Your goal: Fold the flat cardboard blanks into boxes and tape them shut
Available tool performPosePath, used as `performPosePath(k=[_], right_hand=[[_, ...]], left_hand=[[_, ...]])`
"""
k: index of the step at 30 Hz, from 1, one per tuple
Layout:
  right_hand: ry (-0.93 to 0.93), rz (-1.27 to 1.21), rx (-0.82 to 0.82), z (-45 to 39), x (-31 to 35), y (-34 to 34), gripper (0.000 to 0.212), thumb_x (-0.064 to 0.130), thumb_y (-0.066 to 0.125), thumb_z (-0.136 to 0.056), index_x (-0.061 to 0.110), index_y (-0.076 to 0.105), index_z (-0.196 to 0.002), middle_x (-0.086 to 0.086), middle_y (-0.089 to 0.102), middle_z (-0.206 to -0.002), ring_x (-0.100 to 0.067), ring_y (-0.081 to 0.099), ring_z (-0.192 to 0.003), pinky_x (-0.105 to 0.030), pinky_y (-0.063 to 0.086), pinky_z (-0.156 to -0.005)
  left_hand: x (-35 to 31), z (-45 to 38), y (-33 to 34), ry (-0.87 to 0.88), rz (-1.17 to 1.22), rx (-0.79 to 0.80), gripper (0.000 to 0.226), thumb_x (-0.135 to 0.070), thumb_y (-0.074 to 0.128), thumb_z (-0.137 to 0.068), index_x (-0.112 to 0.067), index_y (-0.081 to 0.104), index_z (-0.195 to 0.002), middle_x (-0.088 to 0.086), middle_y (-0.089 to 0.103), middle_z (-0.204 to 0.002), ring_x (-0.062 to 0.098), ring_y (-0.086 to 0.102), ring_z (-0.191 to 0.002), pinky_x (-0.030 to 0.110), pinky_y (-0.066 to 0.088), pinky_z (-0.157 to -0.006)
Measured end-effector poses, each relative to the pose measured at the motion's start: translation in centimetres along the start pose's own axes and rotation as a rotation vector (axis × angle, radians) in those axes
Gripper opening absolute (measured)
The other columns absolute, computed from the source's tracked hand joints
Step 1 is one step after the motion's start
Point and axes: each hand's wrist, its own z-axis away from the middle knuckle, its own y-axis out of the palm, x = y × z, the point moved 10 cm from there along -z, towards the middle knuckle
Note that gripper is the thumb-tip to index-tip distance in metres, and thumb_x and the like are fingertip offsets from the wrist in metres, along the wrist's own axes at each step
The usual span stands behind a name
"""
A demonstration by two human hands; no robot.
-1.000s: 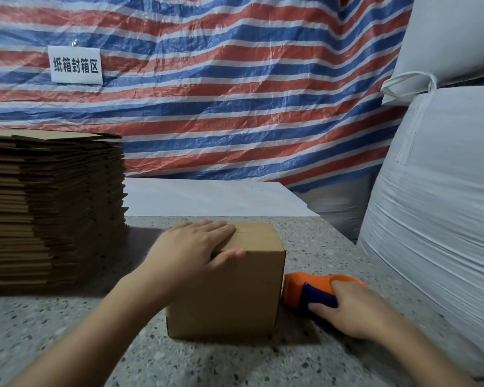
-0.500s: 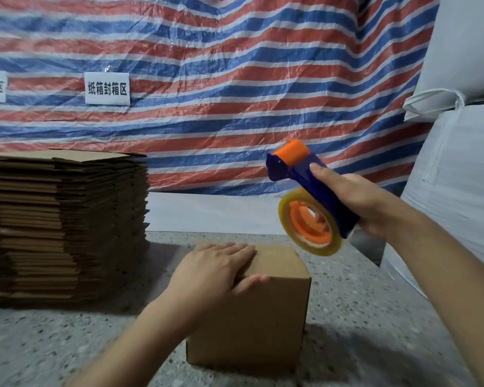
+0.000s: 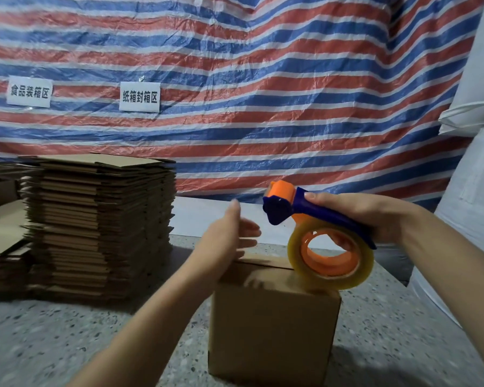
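Observation:
A folded brown cardboard box (image 3: 271, 333) stands on the speckled table (image 3: 67, 339) in front of me, its top flaps closed. My right hand (image 3: 366, 216) grips the blue handle of an orange and blue tape dispenser (image 3: 313, 230); its clear tape roll hangs just over the box's top right edge. My left hand (image 3: 227, 238) hovers with straight fingers above the box's top left, blurred, a little left of the dispenser's head. A tall stack of flat cardboard blanks (image 3: 98, 227) stands to the left.
A lower pile of blanks (image 3: 3, 233) lies at the far left. A red, white and blue striped tarp (image 3: 263, 79) with two paper signs hangs behind. Large white sacks (image 3: 470, 233) crowd the right side.
My right hand picked the tape dispenser up from the table and brought it down over the box top. My left hand has lifted off the box top.

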Motion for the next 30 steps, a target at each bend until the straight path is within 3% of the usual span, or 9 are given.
performPosePath(k=[4,6,10,15,22,26,30], right_hand=[[-0.020,0.074,0.011,-0.3,0.8,0.5,0.080,0.073,0.072,-0.055,0.011,0.064,-0.105,-0.008,0.071,-0.073,-0.016,0.064,-0.054,-0.025,0.052,-0.049],[-0.017,0.081,0.012,-0.2,0.9,0.6,0.080,0.072,0.072,-0.055,0.011,0.064,-0.104,-0.007,0.072,-0.073,-0.015,0.064,-0.054,-0.025,0.052,-0.048],[-0.018,0.100,0.015,-0.3,1.0,0.6,0.083,0.074,0.072,-0.054,0.010,0.065,-0.107,-0.007,0.072,-0.075,-0.015,0.065,-0.055,-0.026,0.053,-0.050],[-0.031,0.121,0.015,-0.3,1.1,0.7,0.086,0.075,0.070,-0.053,0.011,0.063,-0.110,-0.008,0.073,-0.078,-0.016,0.066,-0.057,-0.026,0.054,-0.052],[0.035,0.192,0.062,-0.3,1.0,0.2,0.081,0.072,0.072,-0.055,0.008,0.065,-0.104,-0.009,0.069,-0.071,-0.016,0.064,-0.052,-0.026,0.053,-0.047],[0.156,0.282,0.084,0.1,-0.3,-1.4,0.082,0.073,0.074,-0.056,0.005,0.068,-0.101,-0.014,0.068,-0.074,-0.019,0.062,-0.054,-0.028,0.053,-0.050],[0.219,0.289,0.065,-0.1,-1.3,-2.1,0.083,0.071,0.077,-0.057,0.004,0.068,-0.106,-0.014,0.070,-0.078,-0.019,0.062,-0.056,-0.029,0.052,-0.052]], left_hand=[[-0.8,-0.7,-0.1,-0.092,0.139,-0.021,0.056,-0.058,0.039,-0.097,-0.014,0.069,-0.082,0.002,0.077,-0.087,0.019,0.072,-0.089,0.037,0.052,-0.079],[-0.9,-0.6,0.2,-0.090,0.132,0.006,0.043,-0.050,0.046,-0.097,-0.015,0.069,-0.086,0.002,0.077,-0.086,0.017,0.073,-0.086,0.036,0.053,-0.076],[-0.9,-0.4,-0.1,-0.091,0.103,-0.032,0.023,-0.023,0.049,-0.097,-0.013,0.069,-0.096,0.001,0.076,-0.083,0.015,0.074,-0.081,0.035,0.056,-0.076],[-1.2,-0.2,0.1,-0.066,0.088,-0.032,0.018,-0.031,0.058,-0.095,-0.019,0.071,-0.096,-0.005,0.076,-0.084,0.008,0.073,-0.079,0.038,0.051,-0.083],[1.1,0.3,-0.3,-0.074,0.081,-0.238,0.033,-0.023,0.052,-0.099,-0.013,0.063,-0.069,0.001,0.067,-0.070,0.017,0.063,-0.081,0.036,0.047,-0.080],[2.5,0.3,-1.8,-0.159,0.257,-0.362,0.030,-0.009,0.045,-0.096,-0.008,0.053,-0.067,0.005,0.053,-0.063,0.018,0.051,-0.062,0.039,0.046,-0.077],[3.7,0.4,-2.1,-0.252,0.376,-0.435,0.027,-0.012,0.043,-0.098,-0.007,0.052,-0.073,0.005,0.052,-0.070,0.015,0.049,-0.061,0.040,0.055,-0.083]])
